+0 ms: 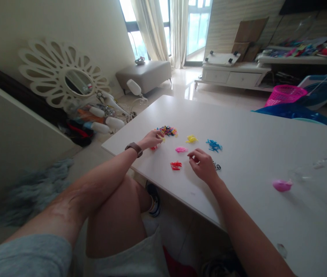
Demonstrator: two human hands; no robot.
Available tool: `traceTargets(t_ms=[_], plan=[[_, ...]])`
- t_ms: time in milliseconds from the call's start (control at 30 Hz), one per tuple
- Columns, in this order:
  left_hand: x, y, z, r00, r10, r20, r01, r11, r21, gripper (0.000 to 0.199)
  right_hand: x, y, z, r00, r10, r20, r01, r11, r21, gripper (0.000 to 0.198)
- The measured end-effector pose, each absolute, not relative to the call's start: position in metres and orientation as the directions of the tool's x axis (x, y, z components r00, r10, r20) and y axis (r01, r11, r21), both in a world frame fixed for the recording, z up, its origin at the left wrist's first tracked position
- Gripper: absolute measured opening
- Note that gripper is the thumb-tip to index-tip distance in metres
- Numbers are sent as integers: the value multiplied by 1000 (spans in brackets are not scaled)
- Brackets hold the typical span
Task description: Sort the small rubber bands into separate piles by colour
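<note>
My left hand point(152, 140), with a brown watch on its wrist, reaches to the near edge of a mixed multicoloured pile point(168, 130) of small plastic pieces. Its fingers are pinched at a small yellow piece point(163, 139). Beneath this hand some red-pink pieces point(153, 147) partly show. My right hand point(202, 163) hovers low over the table, fingers curled together; whatever they hold is hidden. Around it lie sorted heaps: pink point(181, 149), red point(176, 165), yellow point(192, 139) and blue point(214, 145). Black pieces point(217, 166) peek out behind the right hand.
The white table point(252, 154) carries a tied pink bag point(282, 185) and a clear plastic item point(302, 175) on the right. Left of the table stand a lamp with white shades point(114, 123) and a petal-framed mirror point(78, 82). A pink basket point(287, 94) is beyond the far edge.
</note>
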State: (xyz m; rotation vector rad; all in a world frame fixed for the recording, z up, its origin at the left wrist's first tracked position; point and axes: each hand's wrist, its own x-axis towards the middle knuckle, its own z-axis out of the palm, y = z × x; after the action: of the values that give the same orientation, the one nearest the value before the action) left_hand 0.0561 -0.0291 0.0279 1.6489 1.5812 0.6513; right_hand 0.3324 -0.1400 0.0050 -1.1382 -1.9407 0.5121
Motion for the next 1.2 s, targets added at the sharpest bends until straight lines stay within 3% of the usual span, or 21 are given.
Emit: traceTargets(t_ms=[133,233,300,400,567,733,1200], plan=[[81,-42,37,382,921,-76,456,-117,882,26,330,-141,7,-228,861,454,505,503,-701,14],[108,-58,45,561,827,22,346,-259,902,27,328,-139,8,-88,884,460,437,449,-779,13],[123,-67,48,621,782,55,289,-293,911,25,328,-137,8,-8,919,393,340,372,-864,19],[134,-71,46,667,742,64,251,-305,919,26,328,-133,4,-24,976,217,149,218,-965,28],[136,-65,43,677,735,44,238,-274,932,32,329,-129,-3,-68,996,63,-47,60,-997,33],[137,-65,52,657,754,22,246,-241,939,33,336,-129,4,5,996,90,45,90,-995,26],[136,-65,46,681,732,21,243,-253,937,34,332,-135,6,-73,966,250,221,260,-940,23]])
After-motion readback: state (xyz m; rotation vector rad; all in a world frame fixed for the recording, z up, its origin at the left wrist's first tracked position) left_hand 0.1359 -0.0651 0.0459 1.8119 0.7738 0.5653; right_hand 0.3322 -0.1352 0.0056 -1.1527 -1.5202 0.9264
